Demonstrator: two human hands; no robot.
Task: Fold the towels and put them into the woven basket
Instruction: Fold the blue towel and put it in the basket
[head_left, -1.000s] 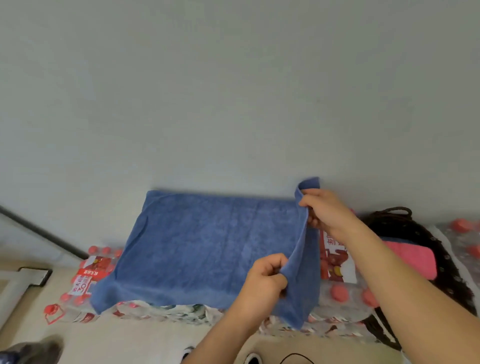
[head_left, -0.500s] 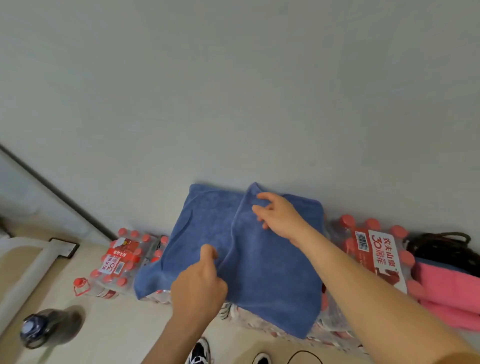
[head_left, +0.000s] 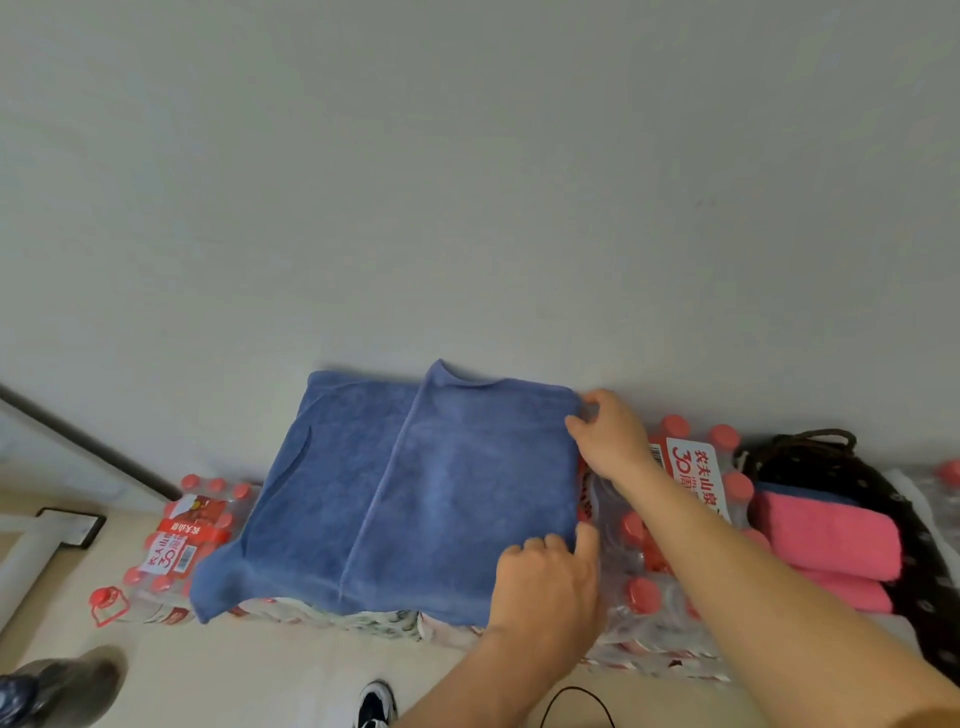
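Pinched the far right corner of the blue towel (head_left: 415, 493) with the right hand (head_left: 610, 441), fingers curled round the soft cloth. Gripped the near right edge of the same towel with the left hand (head_left: 548, 582), knuckles bent, thumb sticking up along the side.

Kept the towel lying flat as a wide, fuzzy rectangle, with one layer folded over the other. Showed a thin stitched hem running from the far edge down to the near edge, a bit left of the middle. Let the left near corner droop down over the side.

Used packs of water bottles (head_left: 618, 556) as a table, all lumpy under shiny clear plastic, with round red caps (head_left: 644, 592) poking up beside both hands.

Had the woven basket (head_left: 919, 561) off to the right, well apart from the blue towel, dark and bumpy with a looped handle. Held two thick pink towels (head_left: 831, 535) inside it, folded and stacked.

Stood by a smooth pale wall (head_left: 467, 182), on a plain tan floor (head_left: 234, 675), with one shoe (head_left: 376, 704) and a thin black cord (head_left: 576, 699) near the bottom edge.
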